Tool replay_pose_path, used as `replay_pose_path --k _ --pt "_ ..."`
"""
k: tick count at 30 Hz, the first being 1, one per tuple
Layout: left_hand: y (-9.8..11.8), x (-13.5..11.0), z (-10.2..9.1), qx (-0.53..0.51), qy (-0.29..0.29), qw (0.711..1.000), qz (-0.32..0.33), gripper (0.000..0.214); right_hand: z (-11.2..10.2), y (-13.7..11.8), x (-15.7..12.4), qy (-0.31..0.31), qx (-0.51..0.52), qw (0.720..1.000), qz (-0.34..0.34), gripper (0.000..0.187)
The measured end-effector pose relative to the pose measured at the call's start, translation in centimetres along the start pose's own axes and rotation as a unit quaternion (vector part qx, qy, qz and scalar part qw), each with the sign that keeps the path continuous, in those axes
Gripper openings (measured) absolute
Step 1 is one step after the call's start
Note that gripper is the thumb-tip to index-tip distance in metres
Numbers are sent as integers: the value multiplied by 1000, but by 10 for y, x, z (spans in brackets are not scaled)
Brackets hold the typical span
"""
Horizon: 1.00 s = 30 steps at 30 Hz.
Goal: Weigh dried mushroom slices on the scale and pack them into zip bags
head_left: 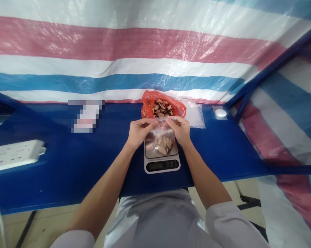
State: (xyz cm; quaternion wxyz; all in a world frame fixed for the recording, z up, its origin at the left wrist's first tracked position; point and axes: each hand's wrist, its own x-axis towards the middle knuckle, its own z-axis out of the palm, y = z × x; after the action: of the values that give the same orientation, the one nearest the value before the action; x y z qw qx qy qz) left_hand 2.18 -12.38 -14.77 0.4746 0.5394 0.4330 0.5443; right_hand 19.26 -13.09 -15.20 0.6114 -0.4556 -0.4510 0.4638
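Note:
A clear plastic bag (164,142) with several pale brown dried slices inside hangs over the plate of a white kitchen scale (147,166). My left hand (140,132) pinches the bag's top edge on the left, thumb against fingers. On the right, my right hand (180,129) pinches the same top edge. The bag's lower part lies on or just above the scale's metal plate; I cannot tell which. The scale's display looks dark. Right behind my hands stands an open red plastic bag (146,107) full of brown dried slices (162,107).
Flat clear bags (195,115) lie right of the red bag. Farther right is a round white object (220,113) on a small clear sheet. A white power strip (17,155) lies on the blue table (75,172) at left, below a blurred-out item (87,117). Striped sheeting (119,43) hangs behind.

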Motion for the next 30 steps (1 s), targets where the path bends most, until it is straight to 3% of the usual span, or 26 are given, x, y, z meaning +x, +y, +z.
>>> replay_pose_path --k 8,20,30 --pt "-2 0 -3 14 3 1000 10 33 -3 0 1 -33 11 999 13 38" --pt "1 5 -3 -28 2 1000 3 39 -9 6 4 -24 -8 999 -22 33" --pt "0 16 -1 7 -15 1000 20 38 -11 9 9 -24 15 999 -22 35"
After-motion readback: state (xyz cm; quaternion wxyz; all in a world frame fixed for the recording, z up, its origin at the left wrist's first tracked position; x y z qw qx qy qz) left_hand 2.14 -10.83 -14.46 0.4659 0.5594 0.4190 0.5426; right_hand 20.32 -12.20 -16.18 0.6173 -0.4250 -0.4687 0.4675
